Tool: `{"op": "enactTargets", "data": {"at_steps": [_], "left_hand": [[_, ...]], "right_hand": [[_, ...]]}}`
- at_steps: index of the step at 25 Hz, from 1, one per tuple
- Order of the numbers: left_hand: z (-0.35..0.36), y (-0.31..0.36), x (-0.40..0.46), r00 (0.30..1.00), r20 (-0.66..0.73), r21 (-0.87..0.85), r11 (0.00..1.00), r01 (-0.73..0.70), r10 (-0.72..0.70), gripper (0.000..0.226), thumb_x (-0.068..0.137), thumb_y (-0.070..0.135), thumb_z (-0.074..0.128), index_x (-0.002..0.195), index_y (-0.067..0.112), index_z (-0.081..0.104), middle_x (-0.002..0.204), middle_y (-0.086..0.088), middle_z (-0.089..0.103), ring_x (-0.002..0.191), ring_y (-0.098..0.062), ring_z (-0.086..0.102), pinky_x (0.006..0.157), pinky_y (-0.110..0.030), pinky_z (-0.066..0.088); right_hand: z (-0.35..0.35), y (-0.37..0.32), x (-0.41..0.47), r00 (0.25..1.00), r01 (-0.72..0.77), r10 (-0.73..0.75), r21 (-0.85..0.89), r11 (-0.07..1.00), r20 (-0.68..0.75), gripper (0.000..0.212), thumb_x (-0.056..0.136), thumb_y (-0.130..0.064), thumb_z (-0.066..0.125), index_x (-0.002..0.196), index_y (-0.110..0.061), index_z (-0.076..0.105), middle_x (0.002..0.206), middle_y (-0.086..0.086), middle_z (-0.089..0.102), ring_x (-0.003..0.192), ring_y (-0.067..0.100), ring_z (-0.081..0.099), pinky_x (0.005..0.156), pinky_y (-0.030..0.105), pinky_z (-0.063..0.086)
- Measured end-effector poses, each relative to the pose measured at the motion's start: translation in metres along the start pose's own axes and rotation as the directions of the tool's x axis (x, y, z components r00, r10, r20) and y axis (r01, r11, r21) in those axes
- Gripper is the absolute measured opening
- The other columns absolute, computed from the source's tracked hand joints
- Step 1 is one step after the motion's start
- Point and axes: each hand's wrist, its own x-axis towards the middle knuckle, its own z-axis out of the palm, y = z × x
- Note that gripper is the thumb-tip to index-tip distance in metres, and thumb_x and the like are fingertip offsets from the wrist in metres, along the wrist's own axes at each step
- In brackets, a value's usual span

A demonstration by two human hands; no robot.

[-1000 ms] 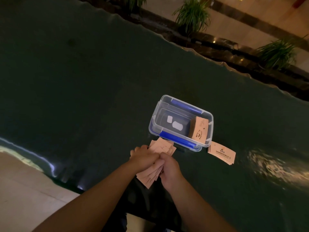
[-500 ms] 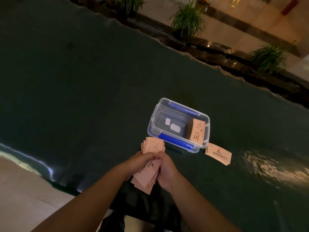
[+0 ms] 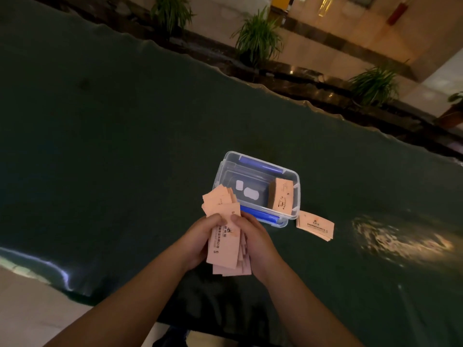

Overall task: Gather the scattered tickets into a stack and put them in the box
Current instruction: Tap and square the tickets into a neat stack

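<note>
Left hand [image 3: 200, 236] and right hand [image 3: 253, 240] clamp a ragged, fanned bundle of tickets [image 3: 224, 236]; loose ones could slip before reaching the box [image 3: 292, 196] just beyond the hands

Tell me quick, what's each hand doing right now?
Left hand: closed on the bundle of tickets.
Right hand: closed on the same bundle.

Tickets [image 3: 223, 242] look like thin matt pinkish paper. The box [image 3: 293, 214] is clear glossy plastic with blue plastic clips, and the bench [image 3: 125, 136] is dark, smooth, shiny stone-like stuff.
</note>
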Motion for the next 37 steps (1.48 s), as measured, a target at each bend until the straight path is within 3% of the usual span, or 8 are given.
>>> {"op": "enactTargets", "data": {"at_steps": [4,7,11,14,17,24,29,37], "left_hand": [[0.043,-0.005,0.01,0.998,-0.044,-0.116,0.992,-0.038,0.033,0.026,0.098,0.015,0.051,0.116,0.008,0.068,0.092,-0.014,0.078,0.086,-0.03,0.073,0.082,-0.044,0.056],[0.079,-0.018,0.023,0.993,-0.079,-0.225,0.969,-0.099,0.083,0.026,0.096,0.013,0.054,0.119,0.007,0.066,0.092,-0.014,0.077,0.089,-0.03,0.071,0.086,-0.046,0.054],[0.147,-0.047,0.04,0.992,-0.076,-0.274,0.954,-0.122,0.104,0.044,0.089,0.01,0.067,0.132,0.006,0.065,0.121,-0.023,0.074,0.111,-0.035,0.07,0.097,-0.05,0.054],[0.188,-0.068,0.048,0.995,-0.066,-0.255,0.962,-0.093,0.079,0.056,0.081,0.011,0.076,0.135,0.008,0.064,0.128,-0.023,0.072,0.118,-0.036,0.07,0.094,-0.048,0.057],[0.226,-0.087,0.052,0.995,-0.081,-0.207,0.976,-0.072,0.056,0.053,0.083,0.007,0.078,0.134,0.009,0.064,0.125,-0.02,0.075,0.119,-0.036,0.071,0.102,-0.052,0.057],[0.272,-0.107,0.071,0.972,-0.225,-0.067,0.996,0.055,-0.069,0.046,0.085,0.019,0.081,0.129,0.013,0.065,0.112,-0.016,0.081,0.115,-0.033,0.072,0.108,-0.057,0.051],[0.28,-0.099,0.099,0.953,-0.278,-0.087,0.991,0.102,-0.123,0.046,0.083,0.007,0.082,0.126,0.01,0.064,0.109,-0.016,0.081,0.11,-0.032,0.073,0.107,-0.053,0.054],[0.271,-0.072,0.153,0.943,-0.317,0.112,0.983,0.148,-0.105,0.054,0.083,0.03,0.084,0.13,0.017,0.063,0.12,-0.007,0.075,0.116,-0.025,0.066,0.11,-0.05,0.049]], "right_hand": [[-0.05,0.002,-0.006,1.0,0.024,-0.024,0.281,0.96,-0.002,0.039,0.104,-0.043,0.054,0.123,-0.02,0.08,0.125,0.014,0.08,0.119,0.035,0.075,0.113,0.059,0.05],[-0.09,0.012,-0.016,0.999,0.029,-0.037,0.475,0.88,0.008,0.045,0.104,-0.043,0.051,0.132,-0.017,0.075,0.133,0.017,0.076,0.126,0.038,0.069,0.111,0.056,0.047],[-0.149,0.027,-0.025,0.988,0.142,-0.15,0.58,0.802,-0.035,0.077,0.08,-0.033,0.082,0.15,-0.015,0.056,0.139,0.018,0.072,0.131,0.038,0.067,0.104,0.053,0.057],[-0.192,0.031,-0.023,0.98,0.19,-0.127,0.565,0.803,-0.151,0.084,0.073,-0.014,0.09,0.147,-0.019,0.052,0.131,0.016,0.077,0.121,0.036,0.074,0.1,0.055,0.06],[-0.244,0.033,-0.021,0.984,0.164,-0.093,0.548,0.82,-0.155,0.07,0.08,-0.005,0.085,0.143,-0.017,0.055,0.125,0.015,0.079,0.114,0.034,0.078,0.097,0.055,0.062],[-0.328,0.037,-0.011,0.998,0.019,0.004,0.376,0.926,-0.061,0.036,0.089,-0.009,0.08,0.124,-0.011,0.07,0.106,0.013,0.085,0.1,0.029,0.08,0.086,0.045,0.063],[-0.349,0.032,0.021,0.994,-0.007,0.031,0.228,0.974,-0.105,0.055,0.083,-0.018,0.087,0.132,-0.015,0.064,0.111,0.011,0.084,0.106,0.03,0.079,0.092,0.049,0.064],[-0.347,0.006,0.087,0.983,-0.046,0.066,0.123,0.991,-0.172,0.084,0.057,-0.041,0.096,0.132,-0.018,0.066,0.109,0.007,0.085,0.103,0.025,0.081,0.082,0.043,0.066]]}}
